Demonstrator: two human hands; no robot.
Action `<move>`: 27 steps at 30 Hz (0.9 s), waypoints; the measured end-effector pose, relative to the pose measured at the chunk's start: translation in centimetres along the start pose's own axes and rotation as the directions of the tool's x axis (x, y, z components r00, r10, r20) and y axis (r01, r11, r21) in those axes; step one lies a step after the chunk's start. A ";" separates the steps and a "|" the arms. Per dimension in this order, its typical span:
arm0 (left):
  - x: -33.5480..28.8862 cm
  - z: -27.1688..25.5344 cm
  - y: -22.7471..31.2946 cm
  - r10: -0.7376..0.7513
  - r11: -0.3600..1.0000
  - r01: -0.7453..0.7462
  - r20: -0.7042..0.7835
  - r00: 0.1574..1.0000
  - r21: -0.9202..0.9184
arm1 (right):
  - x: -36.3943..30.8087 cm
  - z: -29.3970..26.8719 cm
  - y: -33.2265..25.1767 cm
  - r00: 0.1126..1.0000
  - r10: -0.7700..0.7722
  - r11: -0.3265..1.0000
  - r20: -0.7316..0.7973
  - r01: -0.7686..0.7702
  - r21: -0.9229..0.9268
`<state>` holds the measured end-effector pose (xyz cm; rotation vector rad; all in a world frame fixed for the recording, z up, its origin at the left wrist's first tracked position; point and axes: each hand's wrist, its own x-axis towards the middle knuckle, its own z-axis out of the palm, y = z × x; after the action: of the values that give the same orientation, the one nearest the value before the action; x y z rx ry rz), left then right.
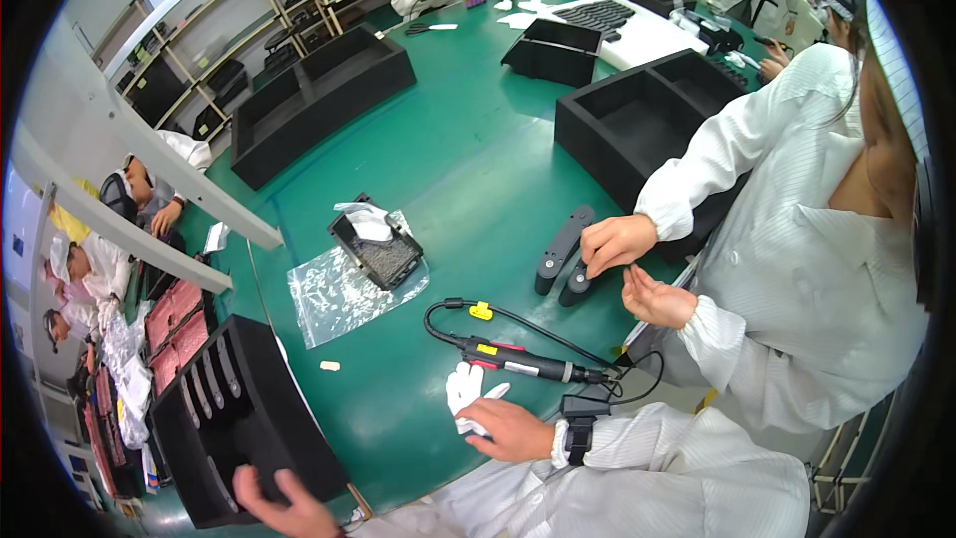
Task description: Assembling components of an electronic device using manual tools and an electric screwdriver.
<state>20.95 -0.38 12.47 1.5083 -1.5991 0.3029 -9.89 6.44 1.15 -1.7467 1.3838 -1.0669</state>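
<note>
My left hand (pixel 284 503) is at the lower left, open with its fingers apart, over the near end of a black foam tray (pixel 269 399). Several dark curved strips (pixel 211 379) stand in that tray. On the green table, my right hand (pixel 510 428) has its fingers closed on a white glove (pixel 463 389); a black strap with a small box circles that wrist. Just beyond it lies a black electric screwdriver (pixel 518 361) with yellow and red markings and a cable. A small black box (pixel 388 257) of tiny parts sits on a clear plastic bag (pixel 324 304).
At right, a co-worker's hands (pixel 617 239) touch one of two dark rounded bars (pixel 566 247). Large black divided trays (pixel 329 105) (pixel 607 130) stand farther back, with a black bin (pixel 553 52) between them. A grey post (pixel 189 174) crosses the left side. Other people work around the table.
</note>
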 end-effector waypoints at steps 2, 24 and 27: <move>-2.9 2.6 4.3 -0.028 0.944 0.111 0.260 0.965 -0.309 | 0.2 0.4 -0.5 0.998 -0.037 0.999 0.060 0.037 0.007; -12.8 12.7 8.6 0.010 0.767 0.373 0.591 0.807 -0.523 | 2.5 0.5 1.0 0.996 -0.086 0.975 0.021 0.088 -0.204; -12.9 12.5 8.6 0.001 0.768 0.383 0.598 0.802 -0.514 | 2.5 0.5 0.9 0.993 -0.116 0.977 -0.025 0.109 -0.183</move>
<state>6.18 1.53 -0.72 1.2663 -1.7129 -0.8230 -9.53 3.77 0.63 -1.9664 1.4575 -1.0651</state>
